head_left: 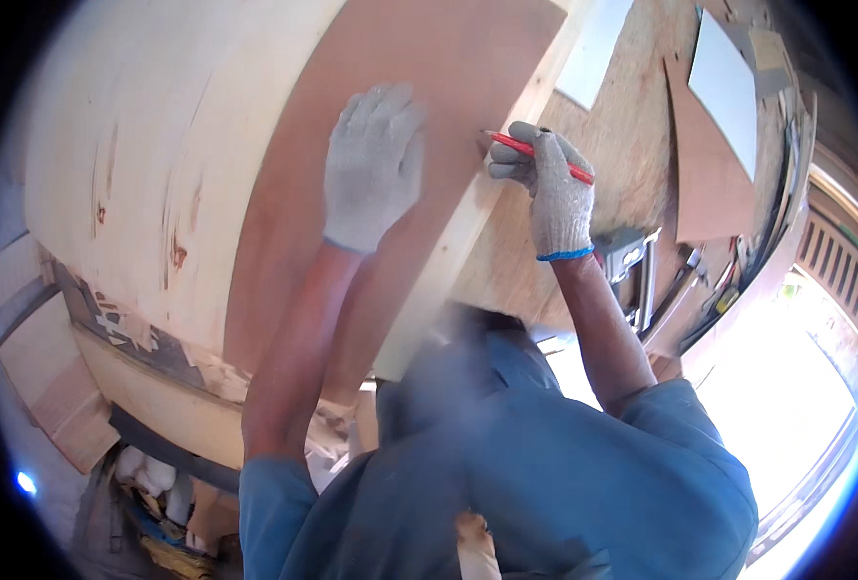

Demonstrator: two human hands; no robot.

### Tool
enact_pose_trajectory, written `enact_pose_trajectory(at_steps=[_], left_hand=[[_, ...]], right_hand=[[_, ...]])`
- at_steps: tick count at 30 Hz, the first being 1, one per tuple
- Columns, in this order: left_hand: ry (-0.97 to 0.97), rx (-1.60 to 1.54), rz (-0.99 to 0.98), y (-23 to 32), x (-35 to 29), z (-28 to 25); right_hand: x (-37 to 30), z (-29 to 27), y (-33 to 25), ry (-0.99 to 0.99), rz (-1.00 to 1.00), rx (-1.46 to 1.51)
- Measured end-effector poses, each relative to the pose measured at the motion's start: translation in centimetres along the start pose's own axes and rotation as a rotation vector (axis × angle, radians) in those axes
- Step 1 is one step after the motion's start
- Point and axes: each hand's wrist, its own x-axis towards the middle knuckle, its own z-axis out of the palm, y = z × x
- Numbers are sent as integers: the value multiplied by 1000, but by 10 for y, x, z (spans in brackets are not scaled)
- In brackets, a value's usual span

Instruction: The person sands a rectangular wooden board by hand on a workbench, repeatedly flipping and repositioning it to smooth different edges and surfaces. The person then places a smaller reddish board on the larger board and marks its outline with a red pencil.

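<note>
A reddish-brown sheet of thin board lies over a pale wooden panel. My left hand, in a grey-white knit work glove, rests flat on the brown sheet, palm down with fingers stretched out and slightly blurred. In my right hand, gloved the same with a blue cuff edge, is a red pencil. Its tip points left over the brown sheet's right edge. A pale wooden strip runs along that edge, below my right hand.
To the right, a plywood surface bears white sheets, a brown offcut, a metal tool and a hammer. Wood scraps lie at the lower left, near a bin of odds and ends.
</note>
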Motion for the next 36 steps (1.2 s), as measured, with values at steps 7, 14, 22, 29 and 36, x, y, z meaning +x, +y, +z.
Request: enact_pose_trajectory(at_steps=[7,14,22,29,36], left_hand=[[-377,-14,-165,-2,8,-4],[-374,-155,-81,-16,-14,-42],[-175,-403,-467,-88,-121,-157],[-213,61,-392,-101,-239,-214],[-179,100,-499,-40,-215,-184]], right_hand=[[-74,8,29,50,100,26],[-160,39,56,132,80,-154],[-223,79,121,222,9,-103],[-240,96,139,236,-91,-208],[-235,84,157,175,-34,-102]])
